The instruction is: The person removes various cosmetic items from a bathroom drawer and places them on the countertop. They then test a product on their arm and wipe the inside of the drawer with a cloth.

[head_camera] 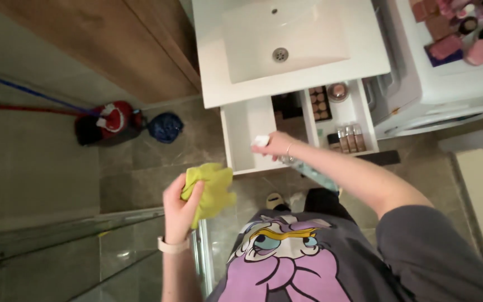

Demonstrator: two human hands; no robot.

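Red and dark, a mop head [110, 122] lies on the tiled floor [141, 179] well left of the open drawer [241, 140], with a blue bundle [165, 127] just beside it. Nearer the drawer, the left hand [179, 207] is raised below its left corner, fingers [192, 197] clamped on a crumpled yellow-green cloth [212, 187]; a pale band circles that wrist. The right hand [278, 145] reaches over the drawer's front edge, fingers closed around a small white object [260, 140], which sits at the drawer's left compartment. Small bottles [350, 137] stand in the drawer's right compartment, a makeup palette [320, 103] behind them. Above the drawer sits the white sink [286, 39]. Right of it, a white appliance [448, 84] carries pink cosmetics.
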